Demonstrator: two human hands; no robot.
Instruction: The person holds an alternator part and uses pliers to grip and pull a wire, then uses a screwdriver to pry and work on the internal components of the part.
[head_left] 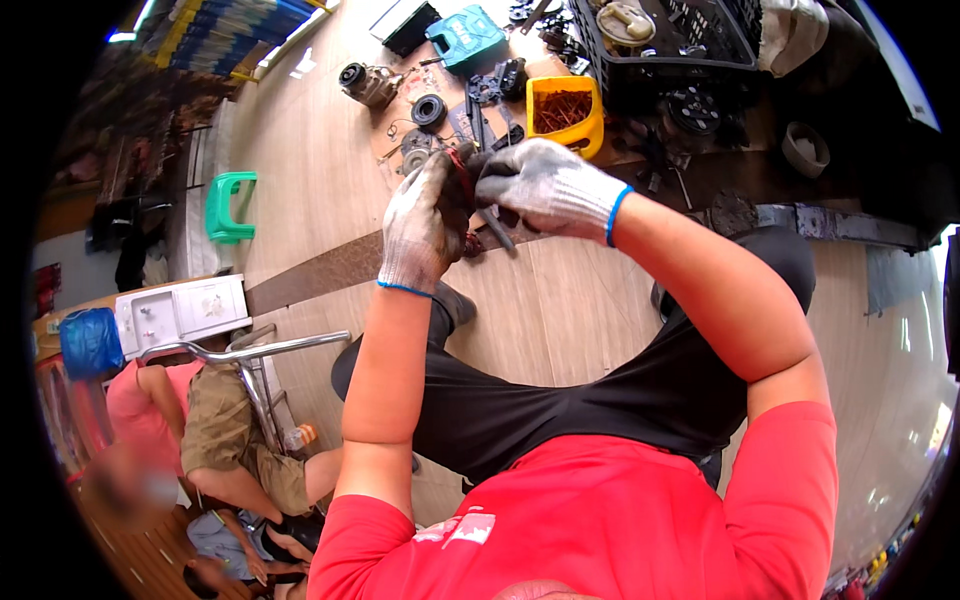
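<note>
Both my hands wear whitish work gloves with blue cuffs and darkly soiled fingers, and they meet over the floor in front of me. My left hand (418, 222) is closed round a small dark part with red strands (459, 168), mostly hidden by the glove. The bent fingers of my right hand (552, 190) press together at the same spot; what they pinch is hidden. Just below the hands a dark rod-like piece (497, 230) slants downward; I cannot tell whether it is held or lies on the floor. Beyond them lies a round metal part (415, 152).
Past my hands stand a yellow container of rusty-brown pieces (597, 118), a black crate (680, 64), a teal case (468, 40), a metal machine part (372, 86) and a black ring (429, 110). A green stool (229, 207) stands left. People sit at lower left near a chrome-framed seat (290, 347).
</note>
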